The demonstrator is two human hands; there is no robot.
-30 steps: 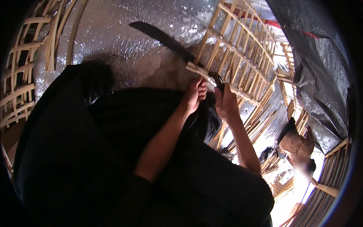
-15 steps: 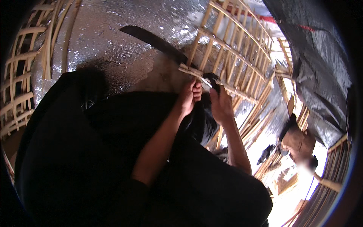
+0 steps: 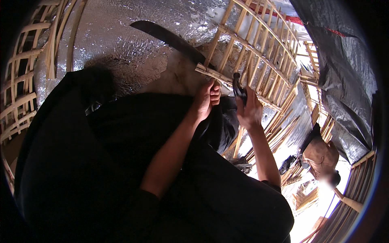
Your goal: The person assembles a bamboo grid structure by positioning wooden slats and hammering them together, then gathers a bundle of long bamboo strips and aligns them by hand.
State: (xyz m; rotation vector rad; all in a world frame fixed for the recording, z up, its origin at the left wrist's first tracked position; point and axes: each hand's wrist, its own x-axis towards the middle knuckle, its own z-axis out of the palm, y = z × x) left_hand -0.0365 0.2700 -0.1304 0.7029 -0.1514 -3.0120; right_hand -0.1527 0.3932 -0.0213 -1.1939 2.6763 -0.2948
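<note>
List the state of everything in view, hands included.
Left hand: curled shut, contents hidden
Right hand: closed on black tool
Black tool: gripped
Dark blade: unsheathed, handle not visible
Right lattice: slats crossed, gaps open
Left lattice: same
Silver sheet: crinkled
Grey tarp: creased

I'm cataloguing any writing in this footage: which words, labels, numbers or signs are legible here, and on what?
None can be read.
Pale sheeting beyond the slatted lattice: any print is too small and blurred to read.
Dark blade: no lettering visible.
</note>
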